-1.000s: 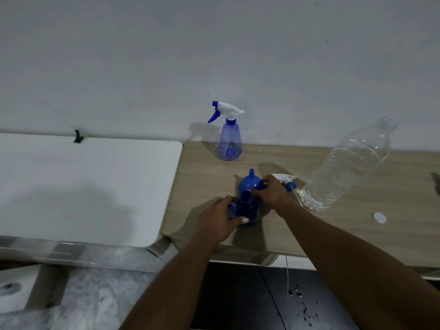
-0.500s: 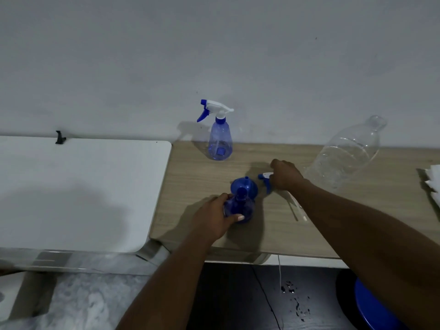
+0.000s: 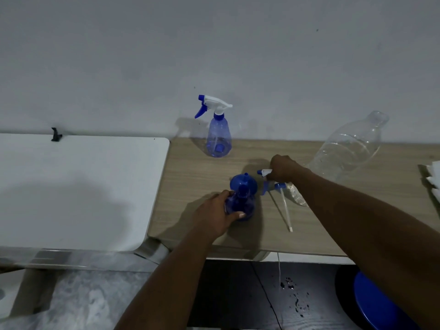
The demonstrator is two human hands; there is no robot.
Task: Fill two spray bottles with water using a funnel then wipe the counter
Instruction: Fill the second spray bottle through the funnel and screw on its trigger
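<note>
1. White tabletop [image 3: 83,186]: filled the far left, with a small black clip [image 3: 56,135] standing at its back edge by the wall.
2. Wooden counter [image 3: 190,172]: butted against the white top and carried every task item.
3. Capped spray bottle [image 3: 218,136]: stood upright at the back against the wall, clear blue body, white-and-blue trigger pointing left. Unmoved since half a second before.
4. Left hand [image 3: 214,217]: wrapped round the body of the open spray bottle [image 3: 240,207], thumb across the front, fingers curled behind. Same grip as in both earlier frames.
5. Open spray bottle: stood upright near the counter's front edge, neck uncovered.
6. Blue funnel [image 3: 241,183]: sat just behind that bottle's neck, overlapping it in view; could not tell whether on the counter or against the bottle. Held at the neck by the right hand a second before, released since.
7. Right hand [image 3: 284,169]: closed over the trigger sprayer head [image 3: 264,172], fingers curled round it. White nozzle pointed left and showed more than half a second before.
8. Dip tube [image 3: 285,210]: slanted down from the sprayer head toward the counter's front edge.
9. Clear water bottle [image 3: 347,153]: stood uncapped behind the right arm, partly filled.
10. White paper tissues [image 3: 432,177]: lay at the right edge.
11. Water drops [image 3: 295,296]: dotted the dark floor beside a blue round stool [image 3: 376,303].
</note>
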